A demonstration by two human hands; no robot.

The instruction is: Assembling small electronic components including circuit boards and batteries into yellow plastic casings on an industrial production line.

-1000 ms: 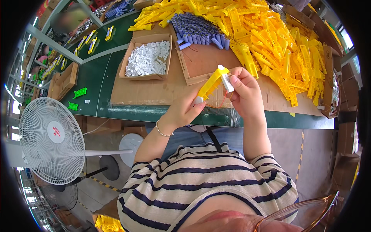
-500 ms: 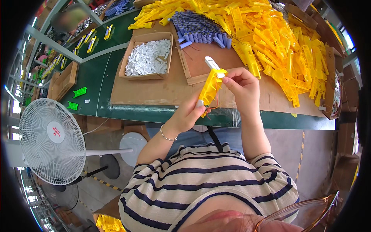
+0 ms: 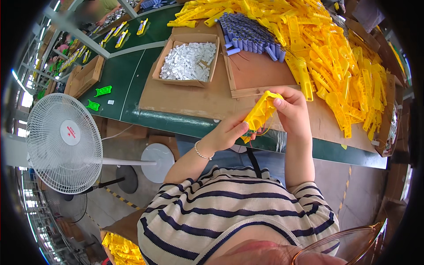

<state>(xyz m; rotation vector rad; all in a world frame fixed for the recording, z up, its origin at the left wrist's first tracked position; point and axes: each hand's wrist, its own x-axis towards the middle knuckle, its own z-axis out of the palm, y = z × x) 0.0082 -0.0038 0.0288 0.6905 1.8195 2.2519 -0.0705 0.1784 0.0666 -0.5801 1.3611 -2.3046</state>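
Both my hands hold one yellow plastic housing (image 3: pixel 261 113) above the front edge of the table, its ribbed inside partly showing. My left hand (image 3: pixel 229 132) grips the lower end, thumb on top, close to a bit of green circuit board. Red and yellow wires (image 3: pixel 265 130) hang below the housing. My right hand (image 3: pixel 290 108) is closed around the upper end, with the thumb pressed against the rim; its other fingers are partly hidden behind.
Beyond my hands lies a wooden tray (image 3: pixel 260 77) with purple wired cylinders (image 3: pixel 251 37). A cardboard box (image 3: pixel 183 82) of white pieces stands left of it. Yellow housings (image 3: pixel 331 66) are heaped at the right. Two green parts (image 3: pixel 103 91) lie near a white fan (image 3: pixel 66 143).
The white strip that stuck out of the housing's upper end no longer shows. The housing is turned, showing more of its inside. The table has shifted right and down in view.
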